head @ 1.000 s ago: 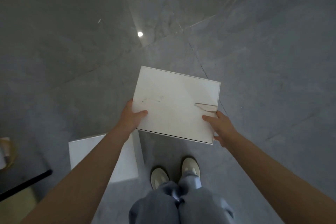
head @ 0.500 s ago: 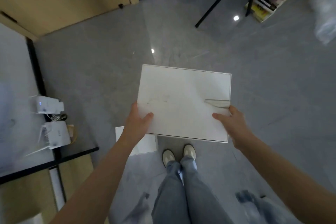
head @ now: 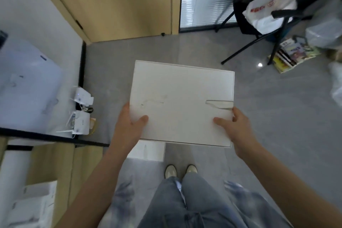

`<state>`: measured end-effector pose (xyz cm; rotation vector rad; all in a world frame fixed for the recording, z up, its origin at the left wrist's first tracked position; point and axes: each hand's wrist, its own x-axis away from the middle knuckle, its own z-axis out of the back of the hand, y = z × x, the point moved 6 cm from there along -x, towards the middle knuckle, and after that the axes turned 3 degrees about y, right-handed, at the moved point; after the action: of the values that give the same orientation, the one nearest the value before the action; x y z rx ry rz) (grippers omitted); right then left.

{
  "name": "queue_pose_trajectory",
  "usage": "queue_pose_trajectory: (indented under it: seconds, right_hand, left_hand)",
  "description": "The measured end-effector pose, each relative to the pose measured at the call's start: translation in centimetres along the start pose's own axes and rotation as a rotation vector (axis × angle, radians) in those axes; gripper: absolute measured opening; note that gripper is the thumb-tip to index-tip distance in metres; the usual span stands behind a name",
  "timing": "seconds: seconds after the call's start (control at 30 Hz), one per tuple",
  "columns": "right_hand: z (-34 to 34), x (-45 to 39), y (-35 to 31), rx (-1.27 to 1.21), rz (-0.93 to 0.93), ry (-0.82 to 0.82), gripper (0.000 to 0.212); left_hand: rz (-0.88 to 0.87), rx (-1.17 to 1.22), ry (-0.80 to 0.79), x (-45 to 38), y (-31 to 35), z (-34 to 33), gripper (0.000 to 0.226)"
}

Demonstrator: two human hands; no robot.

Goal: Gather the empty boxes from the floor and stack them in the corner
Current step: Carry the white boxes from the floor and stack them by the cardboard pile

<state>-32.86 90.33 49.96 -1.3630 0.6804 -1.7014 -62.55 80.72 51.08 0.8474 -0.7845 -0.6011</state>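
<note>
Already both hands grip one flat white box [head: 182,103] clear of the floor: the left hand [head: 129,126] pinches its near left edge, thumb on top, and the right hand [head: 235,126] pinches the near right edge the same way; the fingers underneath are hidden. The box's long axis runs from one hand to the other. Just below the left hand, a second white box [head: 148,151] lies on the floor, nearer that hand than the right.
</note>
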Motion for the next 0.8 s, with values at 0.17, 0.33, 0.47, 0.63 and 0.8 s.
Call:
queue_pose_trajectory:
  seconds: [0.17, 0.33, 0.47, 0.63, 0.8]
  right_hand:
    - [-3.1, 0.5, -4.1, 0.101, 0.103, -0.144, 0.037]
    - [-7.0, 0.5, -5.8, 0.219, 0.159, -0.315, 0.039]
    - [-9.5, 1.1, -6.4, 0.322, 0.234, -0.479, 0.04]
    - [-11.1, 3.7, -5.3, 0.495, 0.332, -0.713, 0.037]
    - [-11.9, 7.9, -3.4, 0.645, 0.438, -0.9, 0.027]
  left_hand:
    - [0.067, 0.124, 0.17, 3.2, -1.3, 4.0, 0.045]
    - [0.135, 0.196, 0.382, 7.7, -3.0, 6.4, 0.043]
    - [0.27, 0.242, 0.6, 12.6, -5.1, 6.4, 0.055]
    - [0.453, 0.373, 0.854, 21.1, -8.4, 3.9, 0.049]
    - [0.589, 0.49, 1.048, 30.0, -11.1, 0.1, 0.044]
